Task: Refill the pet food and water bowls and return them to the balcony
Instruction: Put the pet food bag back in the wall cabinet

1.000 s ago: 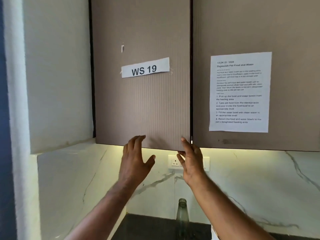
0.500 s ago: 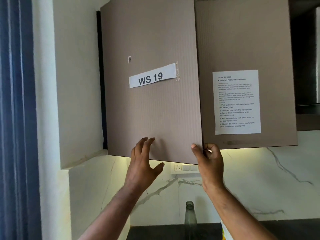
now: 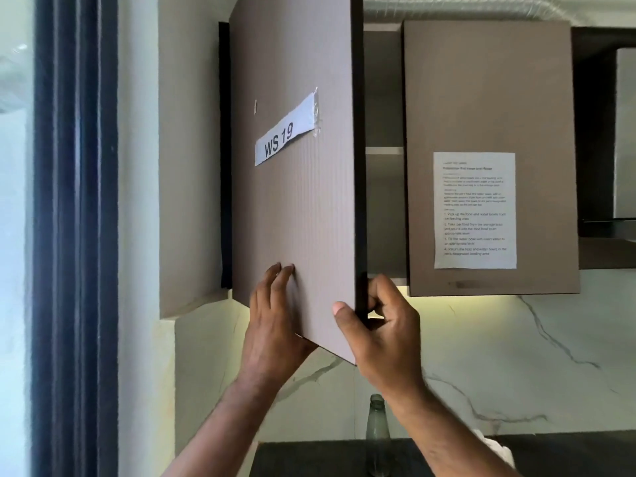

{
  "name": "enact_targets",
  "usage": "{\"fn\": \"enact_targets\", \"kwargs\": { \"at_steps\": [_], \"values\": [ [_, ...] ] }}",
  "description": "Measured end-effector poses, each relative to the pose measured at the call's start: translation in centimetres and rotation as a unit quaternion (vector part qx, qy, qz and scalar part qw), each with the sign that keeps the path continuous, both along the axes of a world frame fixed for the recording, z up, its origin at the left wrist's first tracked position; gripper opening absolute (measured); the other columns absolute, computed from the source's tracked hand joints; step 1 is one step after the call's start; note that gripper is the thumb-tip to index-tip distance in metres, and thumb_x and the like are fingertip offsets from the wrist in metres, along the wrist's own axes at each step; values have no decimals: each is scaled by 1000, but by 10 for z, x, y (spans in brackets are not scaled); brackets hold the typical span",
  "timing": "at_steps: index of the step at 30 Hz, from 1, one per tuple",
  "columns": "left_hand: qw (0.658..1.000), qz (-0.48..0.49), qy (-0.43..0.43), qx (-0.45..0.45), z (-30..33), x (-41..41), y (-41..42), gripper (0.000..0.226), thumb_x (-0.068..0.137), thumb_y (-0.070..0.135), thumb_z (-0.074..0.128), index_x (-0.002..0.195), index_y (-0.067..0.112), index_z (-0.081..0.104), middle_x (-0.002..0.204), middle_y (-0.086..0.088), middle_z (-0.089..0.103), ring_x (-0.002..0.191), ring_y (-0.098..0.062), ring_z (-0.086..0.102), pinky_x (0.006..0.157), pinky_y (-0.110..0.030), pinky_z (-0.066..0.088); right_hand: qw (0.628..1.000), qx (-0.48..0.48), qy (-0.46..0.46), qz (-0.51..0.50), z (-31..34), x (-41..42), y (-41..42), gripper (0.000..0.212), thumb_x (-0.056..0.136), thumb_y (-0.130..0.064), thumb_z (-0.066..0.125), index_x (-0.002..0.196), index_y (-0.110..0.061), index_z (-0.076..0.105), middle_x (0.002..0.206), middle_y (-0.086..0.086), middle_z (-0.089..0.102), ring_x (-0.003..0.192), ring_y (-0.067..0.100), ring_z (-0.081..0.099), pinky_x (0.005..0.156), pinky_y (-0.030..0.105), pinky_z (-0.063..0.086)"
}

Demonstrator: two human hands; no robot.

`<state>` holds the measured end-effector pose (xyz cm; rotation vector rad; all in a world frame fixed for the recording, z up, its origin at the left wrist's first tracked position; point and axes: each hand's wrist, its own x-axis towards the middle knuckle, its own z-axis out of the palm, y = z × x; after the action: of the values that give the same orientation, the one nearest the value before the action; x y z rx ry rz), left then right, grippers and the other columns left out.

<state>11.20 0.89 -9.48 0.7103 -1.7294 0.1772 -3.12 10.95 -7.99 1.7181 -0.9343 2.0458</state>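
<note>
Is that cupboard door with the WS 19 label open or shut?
Partly open. The labelled door stands swung out, showing a shelf behind, and the right hand grips its edge.

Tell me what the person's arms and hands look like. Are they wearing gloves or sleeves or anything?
No gloves and no sleeves in view: the left hand and the right hand are bare, and so are both forearms, down to the picture's bottom edge. No ring, watch or bracelet shows on the parts in view.

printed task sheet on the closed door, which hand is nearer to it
Right. The right hand grips the open cabinet door's free edge, below-left of the task sheet; the left hand lies flat on that door's front, farther left.
</note>
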Motion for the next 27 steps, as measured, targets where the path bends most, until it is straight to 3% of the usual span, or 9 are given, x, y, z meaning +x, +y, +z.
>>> {"fn": "enact_targets", "kwargs": {
  "at_steps": [3, 5, 8, 10, 13, 16, 20, 23, 27],
  "values": [
    [1000, -7, 15, -8, -1, 11, 0, 107, 72, 65, 68, 156, 18, 20, 162, -4, 25, 150, -25, 28, 118, -49, 37, 1000, -20, 17, 4, 3, 22, 4, 28, 82, -37, 70, 76, -31, 43, 67, -13, 48, 63, 13, 49, 54, 21, 38],
    [1000, -2, 14, -3, -3, 18, -2, 106, 73, 67, 63, 157, 22, 17, 164, -1, 23, 151, -17, 24, 120, -38, 31, 999, -31, 26, -1, 4, 33, 6, 27, 82, -36, 71, 79, -33, 44, 70, -17, 49, 65, 11, 52, 55, 14, 39],
    [1000, -11, 19, -1, -4, 29, 1, 99, 76, 61, 63, 157, 30, 14, 164, 10, 20, 148, 6, 14, 116, -22, 21, 999, -38, 32, -5, 3, 46, 7, 27, 83, -35, 73, 79, -23, 49, 72, -10, 52, 67, 15, 54, 51, 24, 46],
    [999, -23, 41, 7, -6, 37, 3, 92, 77, 58, 62, 155, 35, 18, 160, 17, 26, 146, 8, 21, 115, -24, 28, 998, -46, 50, 10, 3, 55, 9, 29, 86, -39, 71, 79, -19, 50, 74, -9, 52, 68, 14, 55, 51, 25, 48],
    [988, -43, 144, 28, -21, 45, 8, 84, 77, 58, 66, 150, 34, 31, 151, 13, 45, 135, -8, 48, 104, -31, 45, 992, -52, 86, 78, 0, 61, 10, 25, 92, -41, 67, 83, -22, 53, 79, -14, 55, 73, 10, 61, 53, 16, 46],
    [962, -50, 268, 34, -46, 39, 15, 67, 79, 47, 81, 133, 34, 42, 128, 14, 53, 118, -3, 54, 88, -19, 50, 991, -22, 72, 113, -5, 57, 2, 21, 96, -44, 62, 91, -24, 60, 90, -13, 68, 79, 6, 69, 54, 13, 48],
    [897, -110, 400, 151, -73, 10, 21, 55, 72, 67, 73, 113, 43, 46, 108, 6, 54, 96, -8, 58, 74, -21, 45, 997, 31, 24, 66, -17, 34, -16, 37, 97, -54, 56, 101, -19, 67, 105, -18, 72, 85, 0, 71, 56, 9, 50],
    [899, -128, 378, 179, -81, -14, 15, 58, 72, 84, 61, 104, 36, 53, 103, 6, 60, 96, 1, 57, 74, -19, 41, 998, 61, 9, 20, -26, 7, -29, 44, 97, -65, 51, 108, -25, 67, 108, -25, 70, 91, -4, 71, 61, 12, 55],
    [923, -149, 315, 165, -66, -41, -2, 50, 78, 75, 58, 111, 38, 52, 114, 9, 62, 104, 11, 55, 80, -18, 44, 995, 90, 8, -41, -33, -35, -47, 57, 93, -76, 45, 120, -30, 65, 121, -26, 67, 103, -4, 69, 76, 22, 63]
  ]
}}
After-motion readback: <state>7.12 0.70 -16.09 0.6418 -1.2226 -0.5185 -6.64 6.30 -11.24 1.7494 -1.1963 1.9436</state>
